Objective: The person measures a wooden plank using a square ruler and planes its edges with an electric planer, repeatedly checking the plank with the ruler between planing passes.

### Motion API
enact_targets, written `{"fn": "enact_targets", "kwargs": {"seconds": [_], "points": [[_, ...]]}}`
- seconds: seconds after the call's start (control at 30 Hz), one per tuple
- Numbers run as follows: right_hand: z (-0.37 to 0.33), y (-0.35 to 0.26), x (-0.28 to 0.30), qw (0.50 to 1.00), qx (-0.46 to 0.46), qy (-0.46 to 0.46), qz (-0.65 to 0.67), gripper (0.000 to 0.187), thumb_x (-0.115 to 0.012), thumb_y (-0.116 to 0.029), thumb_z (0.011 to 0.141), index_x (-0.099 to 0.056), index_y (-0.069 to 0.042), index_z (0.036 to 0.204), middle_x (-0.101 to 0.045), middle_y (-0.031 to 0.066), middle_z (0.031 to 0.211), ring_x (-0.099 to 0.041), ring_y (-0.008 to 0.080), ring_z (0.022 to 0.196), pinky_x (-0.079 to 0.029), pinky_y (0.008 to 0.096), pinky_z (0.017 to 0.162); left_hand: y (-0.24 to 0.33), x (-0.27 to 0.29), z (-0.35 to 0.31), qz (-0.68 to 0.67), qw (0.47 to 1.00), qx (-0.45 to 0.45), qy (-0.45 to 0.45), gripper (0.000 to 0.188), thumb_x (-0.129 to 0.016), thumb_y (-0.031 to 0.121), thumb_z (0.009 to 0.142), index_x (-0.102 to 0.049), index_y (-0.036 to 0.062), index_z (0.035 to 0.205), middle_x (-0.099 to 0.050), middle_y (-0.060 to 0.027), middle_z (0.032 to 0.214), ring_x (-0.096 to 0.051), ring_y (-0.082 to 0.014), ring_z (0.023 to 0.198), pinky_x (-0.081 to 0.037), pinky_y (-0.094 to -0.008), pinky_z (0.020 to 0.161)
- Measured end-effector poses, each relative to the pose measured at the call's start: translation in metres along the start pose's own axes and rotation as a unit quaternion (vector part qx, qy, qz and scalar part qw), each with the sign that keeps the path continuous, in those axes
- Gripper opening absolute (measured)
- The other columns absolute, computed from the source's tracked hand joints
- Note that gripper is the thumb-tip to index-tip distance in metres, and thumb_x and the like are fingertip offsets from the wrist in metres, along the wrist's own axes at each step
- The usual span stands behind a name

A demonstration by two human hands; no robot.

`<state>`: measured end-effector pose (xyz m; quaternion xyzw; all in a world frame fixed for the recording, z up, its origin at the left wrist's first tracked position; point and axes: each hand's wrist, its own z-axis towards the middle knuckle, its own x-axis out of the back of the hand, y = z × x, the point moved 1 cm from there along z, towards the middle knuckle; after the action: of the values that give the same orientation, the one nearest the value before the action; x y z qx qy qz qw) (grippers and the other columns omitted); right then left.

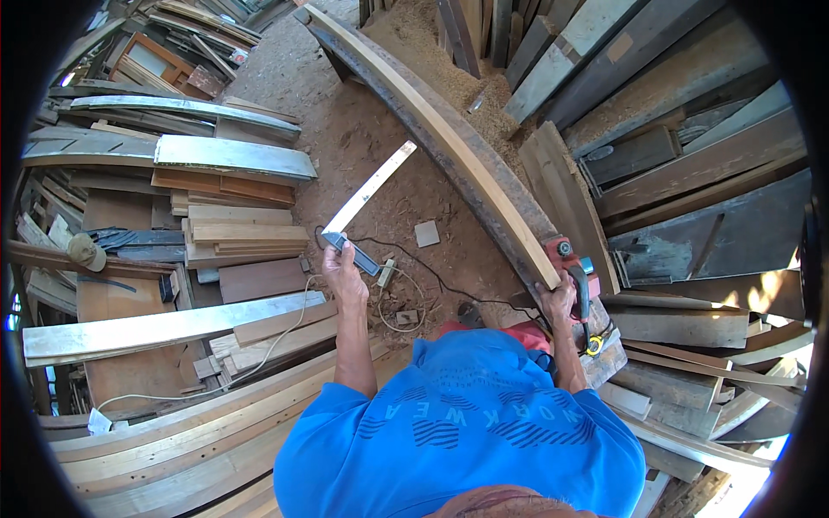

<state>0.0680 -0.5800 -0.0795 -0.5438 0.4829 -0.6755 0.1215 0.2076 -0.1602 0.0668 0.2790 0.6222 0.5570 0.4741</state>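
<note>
My left hand point(344, 269) is closed around the dark handle of a try square point(370, 192), held up in the air with its long pale blade pointing away to the upper right. My right hand point(560, 298) grips the near end of a long, light-coloured wooden strip point(462, 155). That strip lies along a narrow, dark bench point(509, 186) stretching off to the far left. Right beside my right hand sits a red power tool point(580, 259), seemingly an electric planer. A yellow, ring-shaped object point(594, 346) rests just nearer to me.
Stacked boards point(250, 233) fill the left side, with a cap point(86, 252) on them. Planks point(656, 112) lean at the right. A black cable point(432, 272) and a white cord with a socket block point(386, 274) cross the dirt floor. Sawdust point(423, 43) heaps behind the bench.
</note>
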Motion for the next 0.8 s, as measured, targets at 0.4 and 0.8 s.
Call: {"fn": "enact_targets", "kwargs": {"seconds": [0.4, 0.8], "points": [[-0.016, 0.019, -0.026, 0.997, -0.025, -0.036, -0.06, 0.039, -0.083, -0.013, 0.071, -0.059, -0.003, 0.1, -0.07, 0.0238, 0.085, -0.069, 0.0416, 0.083, -0.054, 0.0476, 0.072, -0.01, -0.013, -0.002, -0.014, 0.999, 0.033, -0.022, 0.027, -0.069, 0.006, 0.092, -0.063, -0.0014, 0.118, -0.063, 0.0019, 0.092, -0.057, -0.005, 0.08, -0.045, -0.0203, 0.074], [0.015, -0.014, 0.045, 0.986, 0.038, -0.031, -0.161, 0.04, -0.069, -0.025, 0.084, -0.058, 0.0, 0.113, -0.069, 0.0228, 0.089, -0.067, 0.0428, 0.084, -0.053, 0.0496, 0.076, -0.039, 0.019, 0.008, -0.023, 0.998, 0.055, -0.011, 0.02, -0.067, 0.005, 0.093, -0.064, 0.0029, 0.113, -0.062, 0.0018, 0.093, -0.057, -0.0063, 0.081, -0.046, -0.0222, 0.072]]}}
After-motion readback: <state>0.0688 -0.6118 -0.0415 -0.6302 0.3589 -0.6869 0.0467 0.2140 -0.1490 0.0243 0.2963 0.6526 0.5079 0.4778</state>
